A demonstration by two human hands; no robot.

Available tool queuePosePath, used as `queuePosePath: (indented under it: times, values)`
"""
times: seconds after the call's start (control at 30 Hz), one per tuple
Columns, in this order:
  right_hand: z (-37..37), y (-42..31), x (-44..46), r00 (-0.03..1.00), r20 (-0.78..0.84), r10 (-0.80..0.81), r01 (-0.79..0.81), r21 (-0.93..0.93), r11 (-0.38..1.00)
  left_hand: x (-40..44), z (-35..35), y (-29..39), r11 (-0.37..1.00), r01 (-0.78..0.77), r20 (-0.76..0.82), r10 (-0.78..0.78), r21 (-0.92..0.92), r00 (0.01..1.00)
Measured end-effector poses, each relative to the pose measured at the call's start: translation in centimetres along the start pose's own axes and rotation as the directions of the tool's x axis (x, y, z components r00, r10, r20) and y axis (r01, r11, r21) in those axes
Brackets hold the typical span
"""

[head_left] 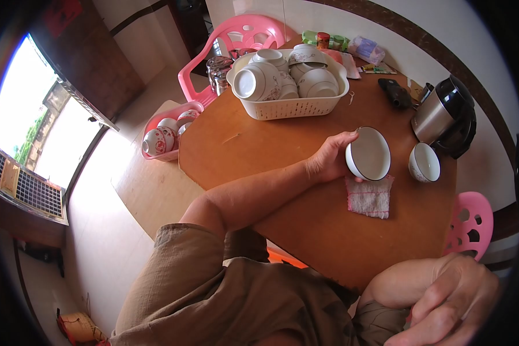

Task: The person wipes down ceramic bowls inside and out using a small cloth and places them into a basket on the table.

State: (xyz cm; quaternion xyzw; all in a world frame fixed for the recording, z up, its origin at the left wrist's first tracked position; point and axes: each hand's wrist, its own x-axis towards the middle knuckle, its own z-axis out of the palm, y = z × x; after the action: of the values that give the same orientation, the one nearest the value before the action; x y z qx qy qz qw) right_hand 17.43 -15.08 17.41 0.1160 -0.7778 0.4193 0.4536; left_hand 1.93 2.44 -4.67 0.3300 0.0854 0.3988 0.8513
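My left hand (333,155) holds a white bowl (368,154) by its rim and side, with the thumb at the upper rim and the open mouth facing me. Just below the bowl, a pale cloth with a pink edge (368,197) lies on the brown table (259,179). To the right stands a second white bowl (425,162), which nothing touches. At the lower right, close to the camera, is my right hand (452,297), its fingers curled; what they hold, if anything, is hidden.
A cream basket (294,108) of several bowls stands at the back. A steel kettle (441,109) and a dark phone-like object (394,93) are at the right. Pink chairs (236,29) flank the table. A pink basin (167,154) with bowls sits at the left.
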Motion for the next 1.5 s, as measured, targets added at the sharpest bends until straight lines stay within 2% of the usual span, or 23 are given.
queuePosePath:
  times: [0.23, 0.3, 0.4, 0.47, 0.5, 0.53, 0.57, 0.63, 0.67, 0.7, 0.73, 0.77, 0.87, 1.0, 1.1, 1.2, 1.3, 1.33, 1.37, 1.4, 1.43, 1.47, 1.5]
  values:
    - [1.2, 0.6, 0.4, 0.998, -0.031, -0.046, 0.047, 0.030, 0.998, 0.1, -0.7, -0.1, 1.000, 0.017, -0.005, -0.017, -0.001, 1.000]
    - [0.1, -0.2, 0.7, 0.990, 0.052, 0.134, -0.134, -0.009, 0.991, 0.1, -0.8, 0.0, 0.998, 0.039, -0.012, -0.040, -0.045, 0.999]
    - [-1.6, 1.9, -1.5, 0.928, -0.002, 0.372, -0.369, -0.134, 0.920, 0.0, -0.9, -0.1, 0.998, 0.014, -0.018, -0.016, -0.067, 1.000]
    - [-2.9, 3.6, -3.3, 0.804, -0.148, 0.576, -0.591, -0.301, 0.748, -0.2, -0.9, 0.1, 0.998, 0.005, -0.065, -0.009, -0.064, 0.998]
    - [-3.5, 4.0, -4.3, 0.689, -0.244, 0.683, -0.709, -0.421, 0.565, -0.3, -0.8, 0.1, 0.998, -0.001, -0.088, -0.005, -0.062, 0.996]
    - [-3.5, 5.0, -5.3, 0.558, -0.389, 0.733, -0.808, -0.455, 0.373, -0.5, -0.2, 0.3, 0.995, -0.014, -0.139, 0.000, -0.097, 0.990]
    - [-4.3, 6.7, -7.7, 0.506, -0.502, 0.702, -0.839, -0.475, 0.265, -0.9, 0.8, 0.7, 0.991, -0.024, -0.189, -0.001, -0.131, 0.982]
    - [-5.0, 9.3, -10.3, 0.552, -0.552, 0.625, -0.770, -0.626, 0.128, -1.0, 1.1, 0.8, 0.988, -0.035, -0.251, -0.005, -0.153, 0.968]
    - [-5.5, 11.2, -12.4, 0.589, -0.557, 0.586, -0.763, -0.623, 0.173, -0.6, 0.3, 0.8, 0.989, -0.035, -0.265, -0.004, -0.142, 0.964]
    - [-4.9, 12.0, -12.4, 0.522, -0.576, 0.629, -0.802, -0.583, 0.132, -0.4, -0.2, 0.8, 0.991, -0.033, -0.280, -0.005, -0.130, 0.960]
    - [-4.7, 13.4, -13.6, 0.567, -0.533, 0.628, -0.753, -0.645, 0.131, -0.7, 0.4, 1.2, 0.991, -0.037, -0.292, -0.001, -0.126, 0.956]
    - [-4.6, 14.8, -14.8, 0.607, -0.487, 0.628, -0.699, -0.703, 0.131, -0.6, 0.0, 1.2, 0.996, -0.064, -0.309, 0.043, -0.057, 0.950]
    - [-5.0, 16.3, -15.9, 0.594, -0.540, 0.596, -0.718, -0.690, 0.090, -0.2, -0.6, 1.2, 0.984, -0.144, -0.333, 0.172, 0.109, 0.927]
    - [-3.9, 15.6, -15.5, 0.614, -0.539, 0.577, -0.645, -0.764, -0.027, 0.3, -1.2, 0.9, 0.989, -0.114, -0.307, 0.138, 0.094, 0.942]
    - [-3.6, 15.8, -16.1, 0.707, -0.498, 0.502, -0.568, -0.823, -0.016, 0.3, -1.1, 0.9, 0.975, -0.107, -0.302, 0.163, 0.193, 0.939]
    - [-4.1, 16.3, -16.7, 0.727, -0.483, 0.488, -0.564, -0.825, 0.025, 0.0, 0.0, 0.9, 0.938, -0.155, -0.332, 0.259, 0.309, 0.907]
    - [-4.0, 16.3, -17.1, 0.701, -0.522, 0.487, -0.603, -0.798, 0.013, -1.0, 1.3, 2.0, 0.951, 0.110, -0.448, 0.033, 0.288, 0.893]
    - [-4.1, 16.6, -17.7, 0.688, -0.558, 0.464, -0.646, -0.762, 0.042, -2.5, 1.9, 2.4, 0.959, 0.132, -0.401, -0.022, 0.249, 0.916]
    - [-4.7, 16.8, -18.1, 0.757, -0.501, 0.420, -0.595, -0.794, 0.125, -5.4, 2.2, 2.6, 0.959, 0.156, -0.399, -0.050, 0.237, 0.916]
    - [-5.1, 17.3, -19.2, 0.828, -0.445, 0.342, -0.489, -0.871, 0.053, -9.6, 4.2, 2.9, 0.978, 0.051, -0.519, 0.062, 0.202, 0.853]
    - [-5.3, 17.4, -19.4, 0.805, -0.479, 0.350, -0.518, -0.855, 0.020, -15.2, 2.3, 4.4, 0.979, -0.055, -0.570, 0.161, 0.198, 0.806]
    - [-4.8, 16.6, -18.6, 0.716, -0.555, 0.423, -0.587, -0.807, -0.066, -21.6, 0.3, 10.1, 0.982, -0.140, -0.504, 0.185, 0.126, 0.844]
    - [-5.2, 16.5, -18.9, 0.716, -0.563, 0.413, -0.620, -0.784, 0.006, -28.1, -1.7, 15.7, 0.977, -0.211, -0.434, 0.207, 0.040, 0.877]
